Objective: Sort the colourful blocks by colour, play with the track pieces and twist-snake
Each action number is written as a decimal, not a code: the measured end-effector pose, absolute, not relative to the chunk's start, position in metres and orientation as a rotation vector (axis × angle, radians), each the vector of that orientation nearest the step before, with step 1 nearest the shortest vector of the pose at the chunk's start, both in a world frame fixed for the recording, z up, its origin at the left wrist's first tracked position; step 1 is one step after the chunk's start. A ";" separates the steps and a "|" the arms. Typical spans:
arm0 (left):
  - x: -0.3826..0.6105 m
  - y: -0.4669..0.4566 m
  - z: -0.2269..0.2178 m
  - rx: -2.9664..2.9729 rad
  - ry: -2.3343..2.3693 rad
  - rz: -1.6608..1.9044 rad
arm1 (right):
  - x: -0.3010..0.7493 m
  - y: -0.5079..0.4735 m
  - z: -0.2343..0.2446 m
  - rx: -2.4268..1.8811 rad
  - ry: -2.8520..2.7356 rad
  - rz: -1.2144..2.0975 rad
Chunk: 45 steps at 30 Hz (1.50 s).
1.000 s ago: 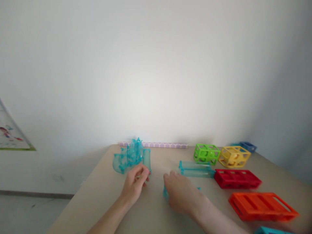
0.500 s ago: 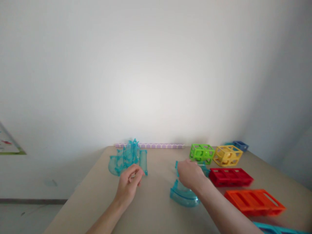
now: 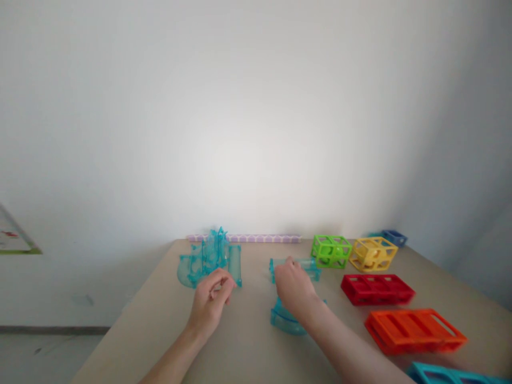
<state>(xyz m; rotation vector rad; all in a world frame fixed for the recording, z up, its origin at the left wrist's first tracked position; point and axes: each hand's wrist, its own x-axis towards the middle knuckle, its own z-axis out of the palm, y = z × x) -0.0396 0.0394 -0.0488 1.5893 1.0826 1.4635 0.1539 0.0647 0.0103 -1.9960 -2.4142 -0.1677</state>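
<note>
My right hand (image 3: pixel 294 281) has its fingers closed on a straight, clear teal track piece (image 3: pixel 310 264) lying on the table. The fingertips are hidden behind the hand. Below that hand lies a curved, clear teal track piece (image 3: pixel 287 321), partly covered by the wrist; I cannot tell whether the two pieces touch. My left hand (image 3: pixel 212 298) is loosely curled over the table, with nothing visible in it. Just beyond it, several clear teal track pieces (image 3: pixel 214 256) are grouped, some standing up, with a straight one (image 3: pixel 235 264) at their right side.
Right of my right hand are a green cube frame (image 3: pixel 331 250), a yellow cube frame (image 3: pixel 373 254), a red block frame (image 3: pixel 378 289), an orange one (image 3: pixel 416 330) and a turquoise one (image 3: pixel 448 374). A blue piece (image 3: pixel 394 238) sits behind. A purple patterned strip (image 3: pixel 264 238) runs along the wall.
My right hand has moved left, and the straight track piece has shifted left with it. The curved piece is also slightly farther left. My left hand has stayed nearly still.
</note>
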 end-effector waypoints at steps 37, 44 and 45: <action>-0.039 0.038 -0.046 1.705 1.238 1.474 | 0.151 0.069 -0.017 -2.079 -2.194 -0.178; -0.066 0.055 -0.051 1.830 2.094 1.752 | 0.125 0.047 -0.017 -1.698 -2.385 -0.142; -0.068 0.057 -0.052 1.861 2.161 1.700 | 0.120 0.046 -0.022 -1.604 -2.429 -0.123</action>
